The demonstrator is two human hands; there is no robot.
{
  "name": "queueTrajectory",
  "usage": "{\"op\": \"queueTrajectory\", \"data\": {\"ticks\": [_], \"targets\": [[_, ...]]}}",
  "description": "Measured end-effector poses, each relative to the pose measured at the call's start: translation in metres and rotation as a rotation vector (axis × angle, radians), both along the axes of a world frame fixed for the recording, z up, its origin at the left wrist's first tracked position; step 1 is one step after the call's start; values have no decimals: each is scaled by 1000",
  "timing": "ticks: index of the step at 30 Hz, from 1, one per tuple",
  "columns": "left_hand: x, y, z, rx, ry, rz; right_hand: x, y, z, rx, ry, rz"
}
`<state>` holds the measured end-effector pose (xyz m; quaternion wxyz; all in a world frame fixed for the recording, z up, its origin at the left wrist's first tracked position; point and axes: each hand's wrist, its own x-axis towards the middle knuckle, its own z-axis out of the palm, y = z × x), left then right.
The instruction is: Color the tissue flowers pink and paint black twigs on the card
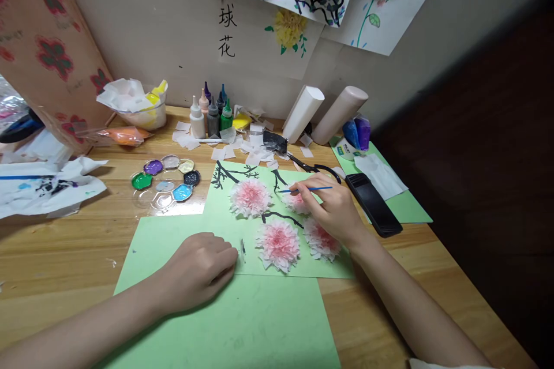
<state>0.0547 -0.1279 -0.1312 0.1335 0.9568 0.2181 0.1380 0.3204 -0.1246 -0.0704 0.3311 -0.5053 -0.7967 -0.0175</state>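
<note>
My right hand (331,204) pinches a thin blue paintbrush (319,188), its tip touching a black painted branch on the light-green paper (234,253). Four-petalled detail is not visible; ruffled pink-and-white paper flowers, such as this upper-left flower (251,198) and this lower flower (279,244), sit on that sheet. Part of the flower (296,202) under my right hand is hidden. Black branches run along the sheet's top and between the flowers. My left hand (205,265) rests loosely closed at the sheet's left side, over a larger green sheet (277,323), its fingertips tucked out of sight.
A paint palette (165,184) lies left of the sheet. Behind stand paint bottles (212,118), paper scraps (223,153), scissors (314,167) and two tubes (305,115). A black phone-like object (374,204) lies right. A stained tissue (52,184) is far left.
</note>
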Motion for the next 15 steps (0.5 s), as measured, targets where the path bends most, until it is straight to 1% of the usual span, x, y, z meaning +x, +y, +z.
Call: {"op": "queueTrajectory", "data": {"ticks": [6, 9, 15], "targets": [[0, 0, 0, -16, -13, -7, 2, -3, 6, -1, 14, -4], [1, 1, -1, -22, -13, -5, 3, -2, 5, 21, -23, -17], [0, 1, -1, -26, -15, -3, 4, 2, -2, 7, -68, -22]]}}
